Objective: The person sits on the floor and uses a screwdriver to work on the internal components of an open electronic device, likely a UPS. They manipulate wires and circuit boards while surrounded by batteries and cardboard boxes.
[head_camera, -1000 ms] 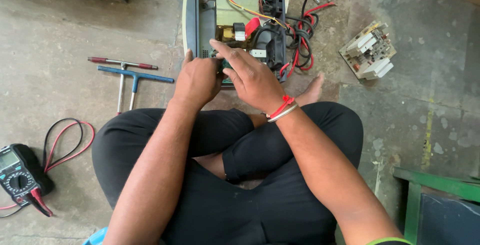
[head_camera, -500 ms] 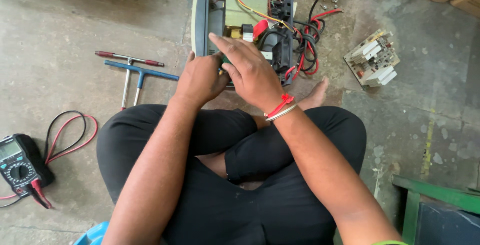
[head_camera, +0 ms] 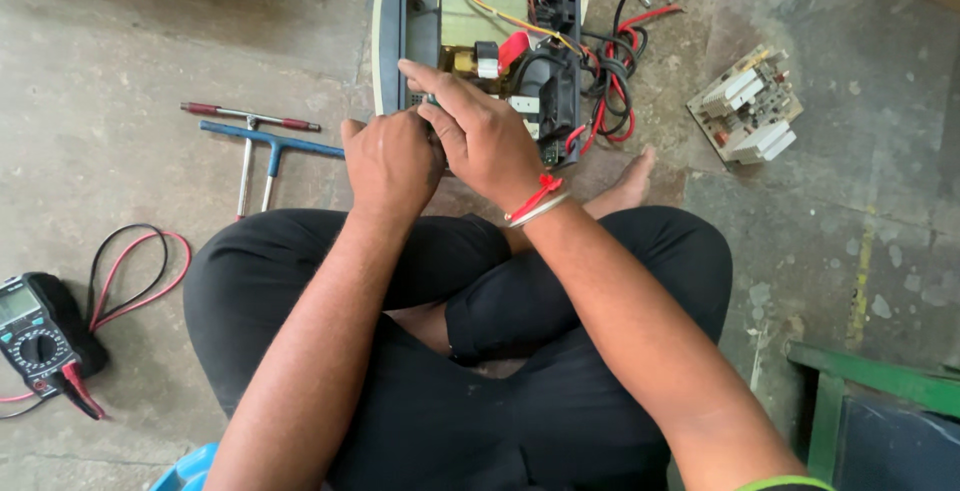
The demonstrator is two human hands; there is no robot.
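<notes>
An opened electronic unit (head_camera: pixel 520 41) with a transformer, black parts and red, black and yellow wires lies on the concrete floor in front of my crossed legs. My left hand (head_camera: pixel 390 161) is curled shut at the unit's near edge, and what it grips is hidden. My right hand (head_camera: pixel 480 131), with a red thread and a metal bangle at the wrist, lies over the left hand, fingers pressed on the unit's near left corner. A small dark-green part shows between the fingers, but I cannot tell what it is.
Two T-handle tools, one red (head_camera: pixel 250 116) and one blue (head_camera: pixel 270 146), lie to the left. A multimeter (head_camera: pixel 35 336) with red and black leads sits at the lower left. A loose circuit board (head_camera: pixel 745 106) lies to the right. A green frame (head_camera: pixel 870 401) stands at the lower right.
Both hands stay together at the unit's near edge, with the right fingers shifted slightly over the left hand. The view has drifted a little, so the unit sits higher in the frame.
</notes>
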